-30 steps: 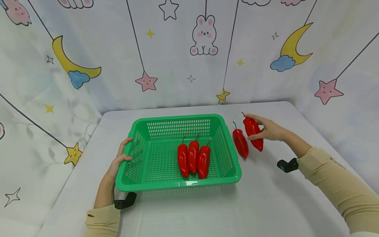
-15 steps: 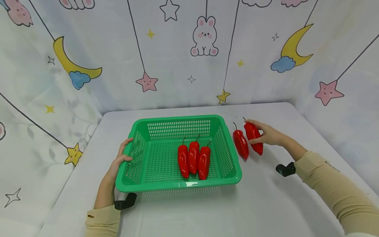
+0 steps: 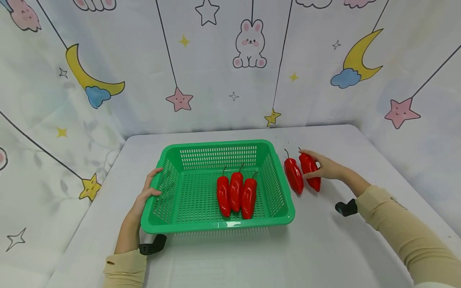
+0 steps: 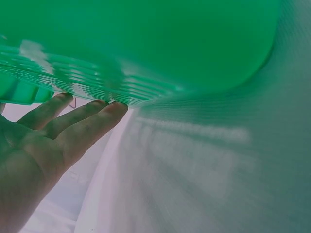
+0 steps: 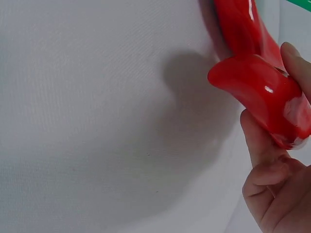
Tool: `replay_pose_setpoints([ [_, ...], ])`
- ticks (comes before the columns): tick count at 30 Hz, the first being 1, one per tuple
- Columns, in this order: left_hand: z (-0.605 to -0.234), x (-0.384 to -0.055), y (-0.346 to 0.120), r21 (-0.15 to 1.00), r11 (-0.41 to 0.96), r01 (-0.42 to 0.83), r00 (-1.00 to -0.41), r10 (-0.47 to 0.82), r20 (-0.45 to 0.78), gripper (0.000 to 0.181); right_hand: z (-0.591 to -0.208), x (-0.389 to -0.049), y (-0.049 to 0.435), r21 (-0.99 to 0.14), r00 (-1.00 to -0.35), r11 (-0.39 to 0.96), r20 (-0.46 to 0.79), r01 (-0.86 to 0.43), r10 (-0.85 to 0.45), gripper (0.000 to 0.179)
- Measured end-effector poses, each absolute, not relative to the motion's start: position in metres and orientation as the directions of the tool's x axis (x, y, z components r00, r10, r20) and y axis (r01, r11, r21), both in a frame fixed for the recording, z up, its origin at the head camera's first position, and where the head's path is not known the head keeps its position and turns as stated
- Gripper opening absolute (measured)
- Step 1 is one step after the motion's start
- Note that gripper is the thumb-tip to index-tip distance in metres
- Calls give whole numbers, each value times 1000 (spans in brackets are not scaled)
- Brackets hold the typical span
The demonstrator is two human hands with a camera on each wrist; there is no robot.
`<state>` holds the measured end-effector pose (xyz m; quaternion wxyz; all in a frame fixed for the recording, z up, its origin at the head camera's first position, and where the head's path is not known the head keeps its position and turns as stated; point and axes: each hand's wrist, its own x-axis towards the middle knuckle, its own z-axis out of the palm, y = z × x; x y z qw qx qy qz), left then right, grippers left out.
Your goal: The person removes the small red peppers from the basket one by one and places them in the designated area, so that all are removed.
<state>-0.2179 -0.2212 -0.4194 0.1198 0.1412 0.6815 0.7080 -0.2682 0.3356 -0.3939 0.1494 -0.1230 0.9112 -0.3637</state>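
Note:
A green plastic basket (image 3: pixel 217 225) with slotted walls stands on the table, with three glossy red chili peppers (image 3: pixel 236 192) lying in its right half. My left hand (image 3: pixel 141 199) holds the basket's left rim, thumb and a finger over the edge; in the left wrist view, several fingers (image 4: pixel 92 127) touch the outer wall from below. To the right of the basket, my right hand (image 3: pixel 325 166) pinches a red chili pepper (image 3: pixel 312 182) between thumb and fingers. Another red chili pepper (image 3: pixel 294 176) lies between it and the basket. The right wrist view shows the held pepper's tip (image 5: pixel 228 75) overlapping the other.
A white cloth covers the table (image 3: pixel 230 260). Behind it hangs a curtain (image 3: pixel 209 72) printed with stars, moons and a rabbit. Both wrists carry black camera mounts (image 3: pixel 153 245).
My right hand has lowered the held chili pepper nearer the table and toward me, beside the other loose one. The left hand, the basket and its peppers stay put.

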Motion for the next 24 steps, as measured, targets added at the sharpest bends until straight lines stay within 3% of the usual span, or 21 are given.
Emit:
replay_pose_setpoints([
  [12,-419,-217,-221,998,-51,33,-929,367,50,67,-408,-274,340,-645,-925,759,-227,-91,-304,90],
  [24,-419,-216,-220,998,-47,44,-929,366,58,68,-418,-277,342,-659,-913,750,-262,-67,-311,92],
])
